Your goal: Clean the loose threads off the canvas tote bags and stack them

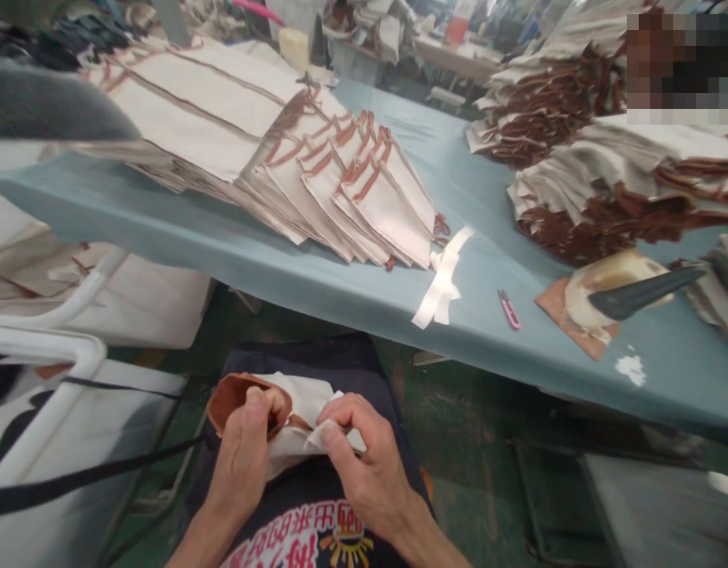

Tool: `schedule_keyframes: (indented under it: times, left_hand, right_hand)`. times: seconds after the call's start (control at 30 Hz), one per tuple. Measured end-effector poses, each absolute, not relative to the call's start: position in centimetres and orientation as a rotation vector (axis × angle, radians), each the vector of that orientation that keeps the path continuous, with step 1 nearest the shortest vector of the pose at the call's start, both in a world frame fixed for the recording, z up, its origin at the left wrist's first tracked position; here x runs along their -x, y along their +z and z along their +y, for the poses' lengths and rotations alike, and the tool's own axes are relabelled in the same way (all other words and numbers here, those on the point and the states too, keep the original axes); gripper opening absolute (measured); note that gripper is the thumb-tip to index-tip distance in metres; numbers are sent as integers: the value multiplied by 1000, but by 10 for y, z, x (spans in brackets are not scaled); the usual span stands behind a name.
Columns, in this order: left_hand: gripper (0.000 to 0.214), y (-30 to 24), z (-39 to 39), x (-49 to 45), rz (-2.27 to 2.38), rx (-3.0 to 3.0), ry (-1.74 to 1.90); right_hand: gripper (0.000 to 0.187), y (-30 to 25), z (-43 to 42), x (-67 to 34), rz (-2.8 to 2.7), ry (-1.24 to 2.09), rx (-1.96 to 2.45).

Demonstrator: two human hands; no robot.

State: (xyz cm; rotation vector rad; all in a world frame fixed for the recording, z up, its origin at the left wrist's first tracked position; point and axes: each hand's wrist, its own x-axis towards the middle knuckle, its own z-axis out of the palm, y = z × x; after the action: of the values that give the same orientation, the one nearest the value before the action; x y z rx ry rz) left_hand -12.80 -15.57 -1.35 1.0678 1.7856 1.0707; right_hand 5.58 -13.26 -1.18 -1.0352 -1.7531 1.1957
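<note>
A small cream fabric bag (298,389) with a brown lining lies over my lap, its brown opening turned to the left. My left hand (251,430) is closed on the rim of that opening, with some fingers hidden inside it. My right hand (360,442) pinches the cream cloth at the bag's other side, thumb against the fingers, and a pale flap sticks out between them. Both hands are close together above the dark printed apron (293,528).
On the blue-covered table (233,241) lie stacked cream bags (345,185), white strips (442,276), pink thread snips (509,309) and a glue pot (594,292) with a dark-handled brush. More cloth piles (624,189) stand at right. White bins (151,308) are at left.
</note>
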Motion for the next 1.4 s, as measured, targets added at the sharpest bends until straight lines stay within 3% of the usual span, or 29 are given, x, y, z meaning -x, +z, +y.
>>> schedule_keyframes:
  times: [0.13, 0.27, 0.4, 0.6, 0.7, 0.83, 1.0, 1.4]
  left_hand:
    - [77, -9, -159, 136, 1747, -1159, 1025]
    - [54, -3, -160, 144, 1709, -1271, 944]
    - [36, 0, -161, 153, 1738, -1328, 882]
    - [35, 13, -163, 173, 1742, -1445, 793]
    - [40, 18, -163, 175, 1711, -1364, 814]
    - [57, 15, -164, 170, 1601, -1214, 854]
    - [66, 16, -162, 167, 1331, -952, 923]
    - [51, 47, -152, 141, 1375, -1158, 1070]
  right_hand:
    - [13, -28, -139, -48, -1976, 925, 899]
    - [23, -44, -138, -42, -2137, 634, 852]
    - [26, -46, -133, -40, -2182, 567, 769]
    - [21, -45, -136, -33, -2238, 459, 662]
    - [22, -33, -136, -33, -2204, 590, 681]
    - [23, 3, -127, -43, -1946, 1054, 815]
    - [27, 50, -116, -60, -1839, 1159, 1090]
    - [25, 76, -113, -44, -1658, 1491, 1324]
